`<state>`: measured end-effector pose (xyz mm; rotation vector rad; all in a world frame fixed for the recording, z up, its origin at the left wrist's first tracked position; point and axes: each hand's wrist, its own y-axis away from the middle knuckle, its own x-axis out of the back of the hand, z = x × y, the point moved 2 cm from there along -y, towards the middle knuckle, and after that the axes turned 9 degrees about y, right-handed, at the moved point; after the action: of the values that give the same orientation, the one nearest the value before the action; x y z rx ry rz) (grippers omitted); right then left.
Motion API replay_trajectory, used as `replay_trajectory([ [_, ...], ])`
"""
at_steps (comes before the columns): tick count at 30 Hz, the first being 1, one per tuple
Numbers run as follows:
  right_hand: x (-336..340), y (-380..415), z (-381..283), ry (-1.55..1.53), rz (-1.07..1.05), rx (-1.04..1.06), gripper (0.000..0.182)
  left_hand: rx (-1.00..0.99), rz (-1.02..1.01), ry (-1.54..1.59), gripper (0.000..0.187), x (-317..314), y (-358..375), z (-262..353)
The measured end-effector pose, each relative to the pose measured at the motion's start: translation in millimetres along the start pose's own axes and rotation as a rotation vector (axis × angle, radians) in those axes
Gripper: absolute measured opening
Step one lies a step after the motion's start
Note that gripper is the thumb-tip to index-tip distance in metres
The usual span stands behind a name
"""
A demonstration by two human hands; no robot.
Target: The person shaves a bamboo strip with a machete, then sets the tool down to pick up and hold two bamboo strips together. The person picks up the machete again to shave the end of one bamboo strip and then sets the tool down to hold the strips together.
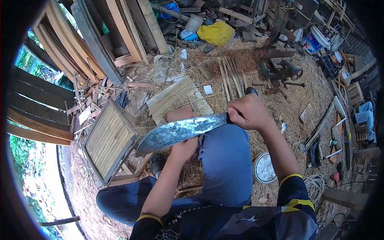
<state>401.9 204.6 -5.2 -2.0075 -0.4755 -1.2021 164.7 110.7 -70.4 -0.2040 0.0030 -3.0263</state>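
Note:
My right hand (249,112) is closed round the dark handle of a machete (182,131), above my right knee. The broad, worn blade reaches left across my front, its rounded tip near a slatted bamboo panel (112,142) in a frame. Just beneath the blade is my left hand (186,149), beside the knee. Its fingers are hidden by the blade, and I cannot tell what they hold. A flat reddish-brown block (180,113) shows past the blade's upper edge. Beyond it, a sheaf of thin split strips (172,96) lies on the ground.
Several long strips (232,76) lie ahead, left of a green metal vise (280,70). A round lid (264,168) is right of my knee. Tall planks (116,28) lean at the upper left. A yellow sack (216,33) lies at the back. A seated person's leg (365,118) shows far right.

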Motion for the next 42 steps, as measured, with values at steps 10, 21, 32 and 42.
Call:
replay_trajectory([
  [10, -1.5, 0.5, 1.5, 0.027, 0.030, 0.025, 0.026, -0.110, -0.046, -0.021, 0.023, 1.3, -0.4, -6.4],
  [21, -2.5, -2.0, 1.3, 0.043, 0.013, 0.038, 0.028, -0.223, -0.122, -0.167, 0.020, 6.1, -0.1, -9.7],
  [32, 17.3, 1.7, -11.5, 0.083, 0.080, 0.066, 0.028, -0.489, -0.150, -0.387, 0.026, 20.9, 17.0, 26.0],
  [42, -8.2, 60.4, 18.2, -0.115, 0.037, -0.278, 0.033, -0.126, 0.054, 0.146, 0.023, 49.6, 31.1, 3.3],
])
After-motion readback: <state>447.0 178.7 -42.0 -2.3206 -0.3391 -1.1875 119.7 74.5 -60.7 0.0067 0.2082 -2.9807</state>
